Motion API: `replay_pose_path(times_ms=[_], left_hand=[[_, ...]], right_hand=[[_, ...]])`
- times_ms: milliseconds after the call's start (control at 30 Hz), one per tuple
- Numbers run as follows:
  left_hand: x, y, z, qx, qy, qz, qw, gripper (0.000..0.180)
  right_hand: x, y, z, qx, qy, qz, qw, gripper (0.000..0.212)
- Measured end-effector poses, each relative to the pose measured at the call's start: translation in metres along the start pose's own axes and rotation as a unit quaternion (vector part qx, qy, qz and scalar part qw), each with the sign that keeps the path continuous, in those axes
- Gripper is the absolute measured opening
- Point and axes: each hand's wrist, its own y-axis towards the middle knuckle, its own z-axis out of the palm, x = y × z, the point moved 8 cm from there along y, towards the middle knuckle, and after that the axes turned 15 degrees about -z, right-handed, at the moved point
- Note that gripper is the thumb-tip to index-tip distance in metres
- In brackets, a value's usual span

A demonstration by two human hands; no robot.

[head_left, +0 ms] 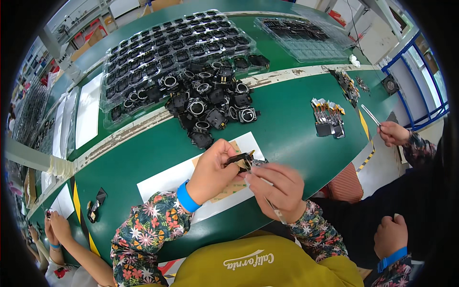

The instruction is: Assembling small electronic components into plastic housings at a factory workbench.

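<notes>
My left hand (209, 173), with a blue band at its wrist, pinches a small black electronic part (236, 158) with a gold-coloured tip. Close against it on the right, my right hand (283, 190) grips thin metal tweezers (276, 210), whose back end sticks out below the palm. Fingers partly cover the part, and the tweezer tips meet it near its right end. Under both hands lies a white sheet (160, 189) bearing a tan backing paper (221, 196) with printed marks. Beyond my hands, a heap of black camera-like modules (210, 103) with silver rings sits on the green table.
Stacked clear trays (179, 45) of black parts stand at the far left, and more trays (301, 36) at the far right. Flex-cable parts (328, 118) lie to the right. A co-worker's hand (393, 133) holds tweezers (371, 115). Another person's hands (58, 228) work at left.
</notes>
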Motion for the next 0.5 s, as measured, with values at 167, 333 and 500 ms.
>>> replay_pose_path(times_ms=[167, 333, 500], left_hand=[[0.002, 0.001, 0.001, -0.018, -0.041, 0.040, 0.998, 0.019], [-0.002, -0.005, 0.005, -0.010, 0.029, 0.045, 0.999, 0.021], [-0.009, -0.011, 0.014, -0.013, 0.050, 0.068, 0.996, 0.023]], right_hand=[[-0.023, -0.010, -0.015, -0.124, 0.111, 0.096, 0.981, 0.027], [-0.045, -0.002, 0.010, -0.041, 0.120, 0.228, 0.965, 0.023], [-0.055, -0.013, 0.021, -0.014, 0.153, 0.253, 0.955, 0.017]])
